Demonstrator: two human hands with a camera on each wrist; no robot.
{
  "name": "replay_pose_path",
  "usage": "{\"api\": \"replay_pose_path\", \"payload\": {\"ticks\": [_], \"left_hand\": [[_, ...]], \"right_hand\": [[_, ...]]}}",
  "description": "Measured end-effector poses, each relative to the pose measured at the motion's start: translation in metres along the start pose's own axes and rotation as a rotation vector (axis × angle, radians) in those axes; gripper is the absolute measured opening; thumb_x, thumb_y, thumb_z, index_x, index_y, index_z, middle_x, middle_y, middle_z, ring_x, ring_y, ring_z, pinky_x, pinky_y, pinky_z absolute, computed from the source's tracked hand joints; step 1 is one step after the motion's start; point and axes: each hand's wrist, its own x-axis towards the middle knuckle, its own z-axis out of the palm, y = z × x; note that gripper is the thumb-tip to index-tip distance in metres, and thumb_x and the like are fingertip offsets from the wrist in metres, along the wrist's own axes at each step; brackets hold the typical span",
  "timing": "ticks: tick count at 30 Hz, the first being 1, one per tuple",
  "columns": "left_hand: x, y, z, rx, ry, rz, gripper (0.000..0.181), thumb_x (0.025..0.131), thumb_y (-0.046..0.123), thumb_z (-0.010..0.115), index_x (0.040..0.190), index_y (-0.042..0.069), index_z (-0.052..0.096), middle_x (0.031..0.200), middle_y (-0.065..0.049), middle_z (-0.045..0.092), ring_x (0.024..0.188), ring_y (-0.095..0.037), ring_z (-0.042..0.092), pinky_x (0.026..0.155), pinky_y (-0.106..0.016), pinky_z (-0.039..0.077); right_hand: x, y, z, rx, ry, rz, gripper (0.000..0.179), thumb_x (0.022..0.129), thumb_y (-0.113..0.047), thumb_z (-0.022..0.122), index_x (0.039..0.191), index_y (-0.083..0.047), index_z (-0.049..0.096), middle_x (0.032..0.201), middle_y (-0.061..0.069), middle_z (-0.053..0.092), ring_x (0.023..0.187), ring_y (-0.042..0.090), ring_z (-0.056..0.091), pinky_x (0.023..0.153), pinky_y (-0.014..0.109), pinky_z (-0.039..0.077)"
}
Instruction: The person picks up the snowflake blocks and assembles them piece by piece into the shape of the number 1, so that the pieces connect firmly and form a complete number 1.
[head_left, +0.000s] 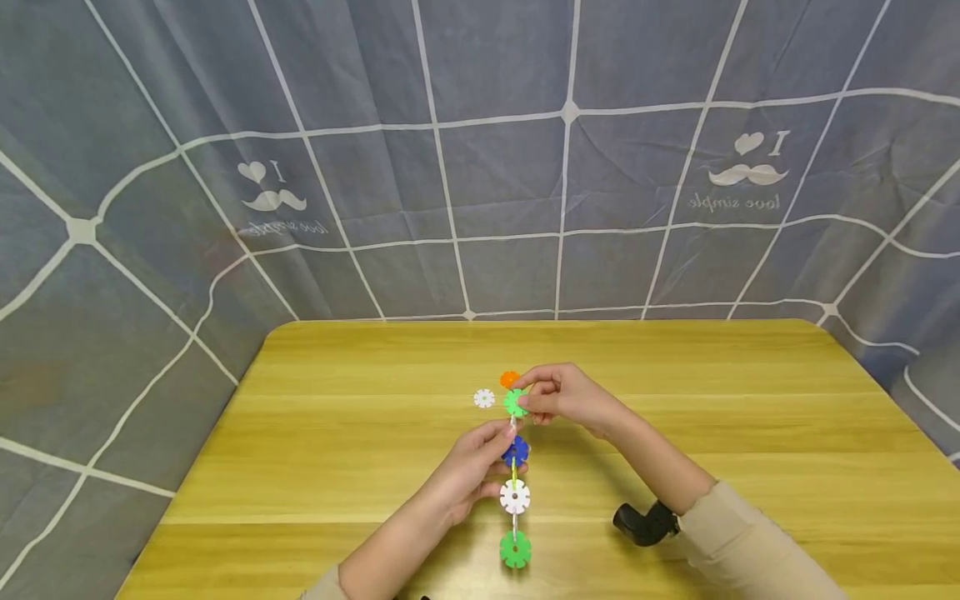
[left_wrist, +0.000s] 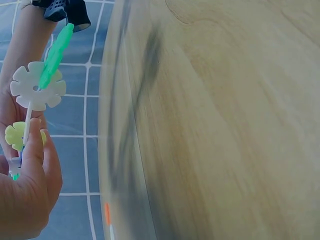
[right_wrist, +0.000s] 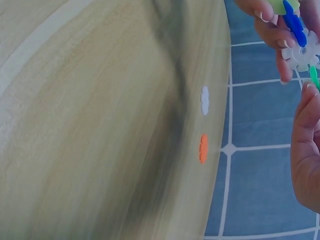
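Observation:
A chain of notched plastic discs, slotted into one another, is held up over the table. My left hand (head_left: 480, 462) grips it around the blue disc (head_left: 520, 451), with the thumb on top. My right hand (head_left: 566, 396) pinches the green disc (head_left: 514, 403) at the far end. Between these two a white disc (right_wrist: 302, 50) joins on, seen face-on in the right wrist view. Towards me follow a yellow disc (left_wrist: 16, 135), a white disc (head_left: 515, 497), another white one edge-on, and a green disc (head_left: 515, 550) at the near end.
A loose white disc (head_left: 483, 398) and a loose orange disc (head_left: 508, 379) lie on the wooden table (head_left: 337, 400) beyond the hands. Beside the right forearm is a black device (head_left: 645, 525). A grey curtain with white lines (head_left: 502, 183) hangs behind the table.

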Motion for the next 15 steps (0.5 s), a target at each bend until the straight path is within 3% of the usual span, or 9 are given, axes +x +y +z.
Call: {"api": "replay_pose_path", "payload": {"ticks": [15], "left_hand": [[-0.0013, 0.0041, 0.0067, 0.020, 0.005, 0.001, 0.049, 0.099, 0.031, 0.047, 0.137, 0.000, 0.041, 0.082, 0.002, 0.061, 0.071, -0.008, 0.057, 0.051, -0.014, 0.048]], "right_hand": [[-0.0036, -0.0037, -0.0059, -0.026, -0.010, 0.006, 0.025, 0.088, -0.005, 0.061, 0.109, 0.009, 0.058, 0.069, 0.005, 0.061, 0.060, 0.016, 0.056, 0.059, 0.029, 0.051]]}}
